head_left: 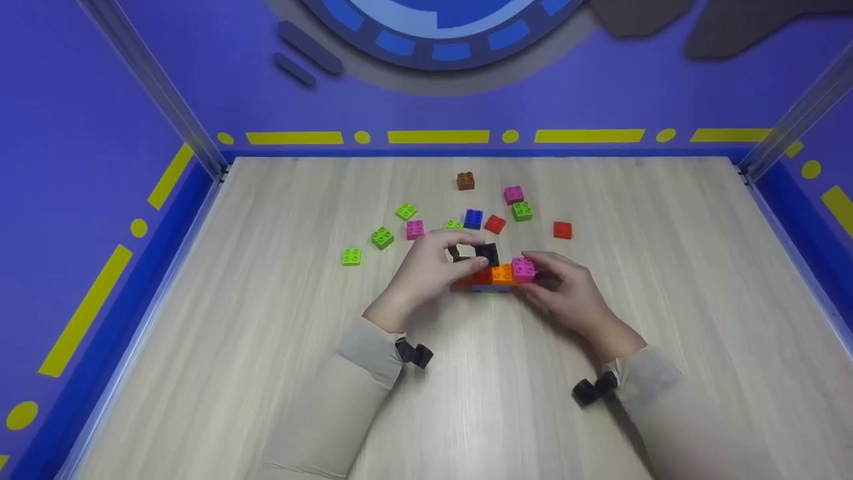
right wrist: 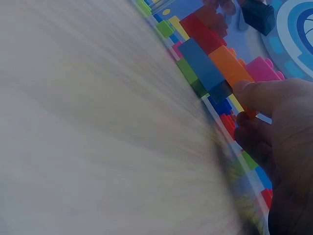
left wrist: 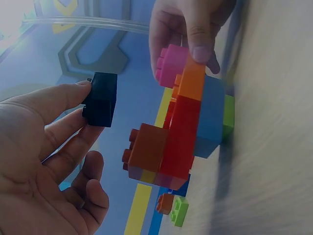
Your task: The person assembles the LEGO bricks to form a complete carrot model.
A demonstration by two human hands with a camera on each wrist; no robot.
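Observation:
Between its thumb and fingertips, my left hand [head_left: 426, 267] pinches a black brick [left wrist: 101, 100], held above the stack and apart from it. The stack has a green brick [left wrist: 228, 115] at the bottom and a blue brick [left wrist: 210, 120] over it. A red brick [left wrist: 182, 137] and an orange brick [left wrist: 190, 81] lie side by side on the blue one. On top, a brown brick [left wrist: 146, 149] sits at the left end and a pink brick [head_left: 522, 269] at the right end. My right hand [head_left: 570, 290] grips the orange brick's right end.
Loose bricks lie beyond the hands: several green ones [head_left: 382, 238], pink ones [head_left: 414, 230], red ones [head_left: 562, 230], a blue one [head_left: 473, 219] and a brown one [head_left: 465, 181]. Blue panels [head_left: 440, 110] wall the wooden table [head_left: 266, 400] at the back and sides.

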